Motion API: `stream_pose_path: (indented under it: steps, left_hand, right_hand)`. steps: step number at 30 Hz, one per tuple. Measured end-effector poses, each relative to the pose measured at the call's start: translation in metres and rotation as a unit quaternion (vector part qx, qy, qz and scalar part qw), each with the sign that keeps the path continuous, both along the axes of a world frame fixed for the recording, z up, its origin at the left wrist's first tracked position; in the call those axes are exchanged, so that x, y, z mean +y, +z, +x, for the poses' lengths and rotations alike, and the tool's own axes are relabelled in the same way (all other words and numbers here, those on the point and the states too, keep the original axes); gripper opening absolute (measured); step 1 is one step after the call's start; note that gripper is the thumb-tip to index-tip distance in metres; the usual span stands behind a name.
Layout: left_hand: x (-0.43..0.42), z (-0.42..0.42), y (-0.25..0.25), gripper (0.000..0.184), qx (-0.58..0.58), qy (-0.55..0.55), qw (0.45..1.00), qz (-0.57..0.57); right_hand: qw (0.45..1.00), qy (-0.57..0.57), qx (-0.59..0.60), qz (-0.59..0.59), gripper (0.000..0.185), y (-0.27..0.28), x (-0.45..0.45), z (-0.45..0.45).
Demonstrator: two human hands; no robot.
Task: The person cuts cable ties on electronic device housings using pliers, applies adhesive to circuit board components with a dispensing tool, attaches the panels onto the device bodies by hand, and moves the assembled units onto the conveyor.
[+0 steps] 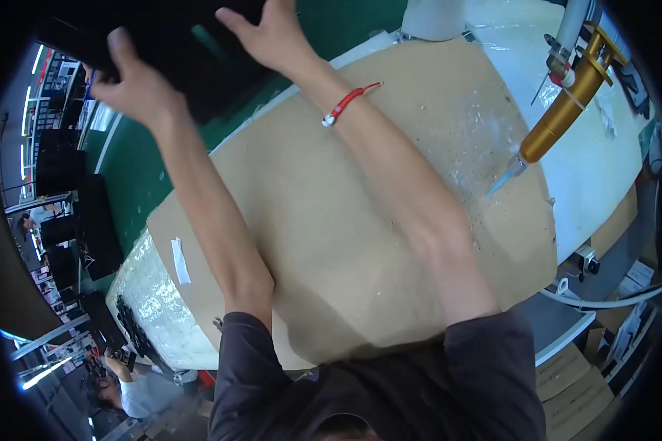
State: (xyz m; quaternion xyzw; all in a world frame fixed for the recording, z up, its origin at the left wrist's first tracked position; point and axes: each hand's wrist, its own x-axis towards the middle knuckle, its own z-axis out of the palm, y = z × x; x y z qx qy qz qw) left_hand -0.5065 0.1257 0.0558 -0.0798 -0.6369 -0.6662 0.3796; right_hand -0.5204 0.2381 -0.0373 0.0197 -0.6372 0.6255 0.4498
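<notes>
A large black panel-like object (176, 44) lies across the upper left, dark enough that its details and exact kind are hard to make out. My left hand (136, 84) grips its near left edge, thumb up over the surface and fingers curled around the side. At the panel's right side is my right hand (272, 37), thumb stretched across the black surface; the other fingers run up to the picture's top edge and are partly cut off. A red braided bracelet (343, 105) circles my right wrist. Both forearms reach over a brown sheet (324, 213).
A gold dispensing gun (559, 121) with a blue tip hangs at the right, above small debris on the sheet. Green surface (136, 176) borders the far side. A white tape strip (180, 261) sticks at the left. Another person (151, 393) is at lower left; cardboard boxes (577, 397) stand lower right.
</notes>
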Motion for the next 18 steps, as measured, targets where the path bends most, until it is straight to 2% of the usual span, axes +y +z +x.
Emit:
stream_pose_path:
  steps: [1,2,4,6,8,14,16,18]
  left_hand:
    - [0.000,0.018,0.012,0.061,-0.003,-0.019,1.000,0.014]
    - [-0.007,0.019,0.012,0.061,-0.003,-0.012,1.000,0.015]
    - [-0.028,0.015,0.014,0.059,0.028,0.053,0.996,-0.061]
    - [-0.035,0.010,0.008,0.052,0.067,0.064,0.994,-0.056]
    - [-0.044,-0.002,-0.001,0.057,0.085,0.069,0.990,-0.089]
    - [-0.029,-0.019,-0.037,0.039,0.073,0.018,0.997,0.024]
    - [-0.037,-0.031,-0.055,0.042,0.040,0.133,0.990,-0.037]
    - [-0.048,-0.031,-0.061,0.042,0.015,0.170,0.984,-0.057]
  right_hand:
    - [0.997,0.068,-0.024,0.007,0.070,0.006,-0.003,0.009]
    - [0.997,0.075,-0.024,0.009,0.070,0.004,-0.010,0.013]
    - [0.992,0.116,-0.045,-0.028,0.068,0.005,-0.026,0.017]
    - [0.988,0.135,-0.069,-0.020,0.066,0.009,-0.021,0.019]
    - [0.994,0.097,-0.040,0.019,0.066,0.011,-0.014,0.018]
    - [0.993,0.019,-0.027,0.111,0.062,0.019,0.013,0.018]
    - [0.992,0.007,0.005,0.124,0.060,0.015,0.015,0.014]
    - [0.992,0.048,-0.023,0.112,0.057,0.021,0.010,0.018]
